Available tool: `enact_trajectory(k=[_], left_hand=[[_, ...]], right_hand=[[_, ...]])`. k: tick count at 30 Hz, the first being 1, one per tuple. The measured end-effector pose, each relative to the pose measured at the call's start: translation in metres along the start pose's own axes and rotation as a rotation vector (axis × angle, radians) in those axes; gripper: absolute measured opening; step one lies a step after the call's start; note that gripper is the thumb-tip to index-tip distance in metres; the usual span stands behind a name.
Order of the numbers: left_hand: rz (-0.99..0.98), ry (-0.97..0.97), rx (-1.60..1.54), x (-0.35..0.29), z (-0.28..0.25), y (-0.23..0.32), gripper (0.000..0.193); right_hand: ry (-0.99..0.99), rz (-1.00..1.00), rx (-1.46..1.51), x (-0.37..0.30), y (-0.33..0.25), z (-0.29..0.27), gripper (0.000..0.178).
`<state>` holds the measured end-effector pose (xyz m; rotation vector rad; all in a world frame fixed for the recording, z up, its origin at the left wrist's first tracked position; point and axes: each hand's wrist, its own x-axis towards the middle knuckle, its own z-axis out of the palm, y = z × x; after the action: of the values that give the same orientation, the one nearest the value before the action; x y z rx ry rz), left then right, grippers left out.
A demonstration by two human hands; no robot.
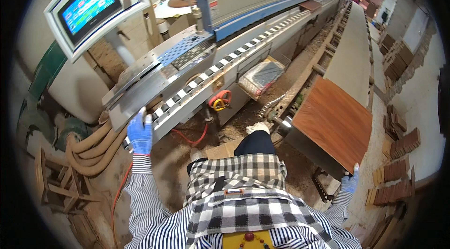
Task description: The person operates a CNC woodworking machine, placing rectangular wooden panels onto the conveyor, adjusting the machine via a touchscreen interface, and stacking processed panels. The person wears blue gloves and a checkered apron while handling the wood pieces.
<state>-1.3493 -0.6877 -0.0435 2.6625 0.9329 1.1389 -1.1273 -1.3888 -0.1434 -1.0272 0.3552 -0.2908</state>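
Reddish-brown wood panel (pixel 333 122) lies at right of frame on a roller surface (pixel 349 56); right hand (pixel 349 182), blue-gloved, grips its near corner. Long edge-banding machine (pixel 225 52) fills the upper centre, touchscreen (pixel 89 5) at upper left. Hoses (pixel 91 148) crowd the lower left. Sawdust-strewn floor (pixel 234 122) between machine and panel lies open. Left hand (pixel 140 132), fingers extended, rests flat on the machine's near edge.
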Motion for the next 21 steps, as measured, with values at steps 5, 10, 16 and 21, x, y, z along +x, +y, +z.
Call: enact_trajectory(k=[5, 10, 16, 21], left_hand=[[0.14, -0.202, -0.324, -0.023, -0.036, 0.072, 0.071], [0.275, -0.347, -0.186, -0.06, -0.066, 0.078, 0.09], [0.147, -0.248, 0.07, -0.09, -0.089, 0.009, 0.079], [0.048, -0.221, 0.263, -0.066, -0.085, -0.012, 0.068]], right_hand=[[-0.608, -0.025, -0.098, -0.032, 0.044, 0.125, 0.039], [-0.893, 0.435, -0.049, -0.107, 0.068, 0.29, 0.035], [-1.159, 0.609, -0.271, -0.16, 0.125, 0.406, 0.03], [-1.014, 0.851, -0.145, -0.182, 0.156, 0.446, 0.03]])
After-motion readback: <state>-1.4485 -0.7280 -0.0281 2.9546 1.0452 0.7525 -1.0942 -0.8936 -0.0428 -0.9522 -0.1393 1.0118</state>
